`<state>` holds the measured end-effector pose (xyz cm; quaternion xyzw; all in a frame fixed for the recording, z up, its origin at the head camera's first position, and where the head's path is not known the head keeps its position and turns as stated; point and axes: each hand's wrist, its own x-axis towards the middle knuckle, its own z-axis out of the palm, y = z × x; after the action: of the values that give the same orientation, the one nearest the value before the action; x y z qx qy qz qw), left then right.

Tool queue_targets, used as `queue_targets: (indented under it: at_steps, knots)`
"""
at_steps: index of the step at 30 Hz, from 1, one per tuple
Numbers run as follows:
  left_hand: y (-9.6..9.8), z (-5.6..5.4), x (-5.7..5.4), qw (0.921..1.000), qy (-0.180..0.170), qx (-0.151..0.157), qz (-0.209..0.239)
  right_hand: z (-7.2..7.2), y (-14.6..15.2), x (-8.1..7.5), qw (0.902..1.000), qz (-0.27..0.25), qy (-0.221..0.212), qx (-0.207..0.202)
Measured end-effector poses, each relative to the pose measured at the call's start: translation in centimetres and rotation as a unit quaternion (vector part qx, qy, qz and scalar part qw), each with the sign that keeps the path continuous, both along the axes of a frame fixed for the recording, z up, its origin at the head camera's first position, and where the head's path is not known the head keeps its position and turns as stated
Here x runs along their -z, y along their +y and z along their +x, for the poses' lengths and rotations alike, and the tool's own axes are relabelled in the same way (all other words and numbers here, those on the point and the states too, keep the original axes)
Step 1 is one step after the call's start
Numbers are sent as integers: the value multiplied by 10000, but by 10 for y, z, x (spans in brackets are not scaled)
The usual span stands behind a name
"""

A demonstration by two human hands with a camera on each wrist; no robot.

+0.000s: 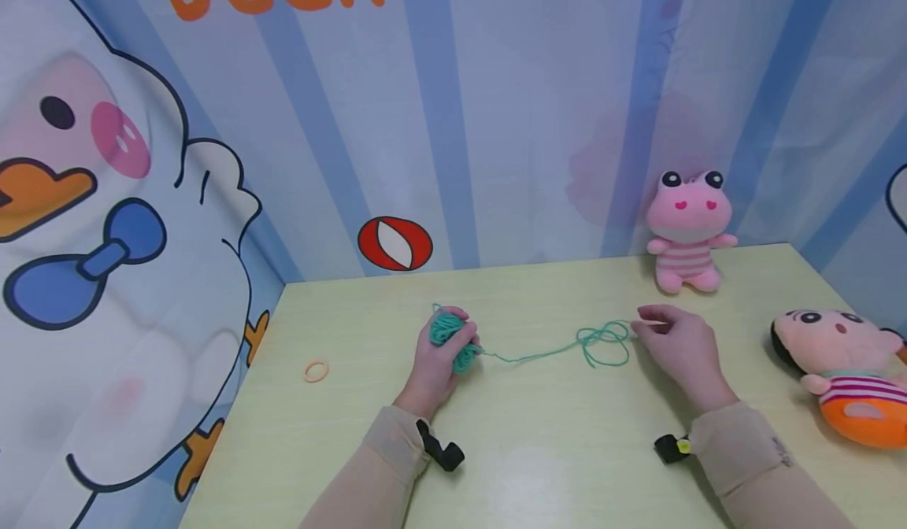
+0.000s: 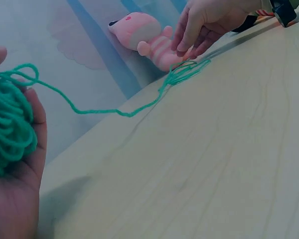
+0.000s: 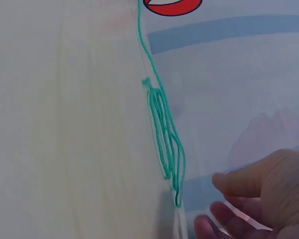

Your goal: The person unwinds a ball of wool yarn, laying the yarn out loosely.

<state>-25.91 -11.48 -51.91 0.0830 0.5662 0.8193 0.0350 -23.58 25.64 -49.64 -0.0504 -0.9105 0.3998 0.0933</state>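
In the head view my left hand (image 1: pixel 434 368) grips a small ball of teal-green yarn (image 1: pixel 446 329), its thumb across the front. The left wrist view shows the wound yarn (image 2: pixel 10 124) against the palm. One strand (image 1: pixel 531 357) runs from the ball to a loose tangle of loops (image 1: pixel 602 343) on the table. Just right of those loops is my right hand (image 1: pixel 676 348), fingers loosely bent. In the right wrist view its thumb (image 3: pixel 244 179) stands apart from the fingers, with nothing between them, and the loops (image 3: pixel 164 134) lie beside it without contact.
A peach-coloured ring (image 1: pixel 316 371) lies on the table (image 1: pixel 553 450) at the left. At the back right sits a pink striped plush (image 1: pixel 687 234) against the curtain. Another plush doll (image 1: pixel 850 379) lies near the right edge, beyond my right hand.
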Motion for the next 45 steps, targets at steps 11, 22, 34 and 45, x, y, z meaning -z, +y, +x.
queue_targets:
  at_steps: [11, 22, 34, 45]
  knots:
    - [2, -2, 2, 9996, -56, 252, -116, 7, -82, -1, 9749, -787, 419, -2042]
    - [3, 0, -1, 9995, -4, 281, -158, -2, -147, 6, 9518, -878, -101, -2938]
    - [2, -1, 0, 9992, -20, 260, -299, 1, -129, 0, 9674, -934, -53, -2353]
    - [2, -1, -1, 9996, -7, 297, -5, 4, -79, -7, 9768, -1501, 656, -1382]
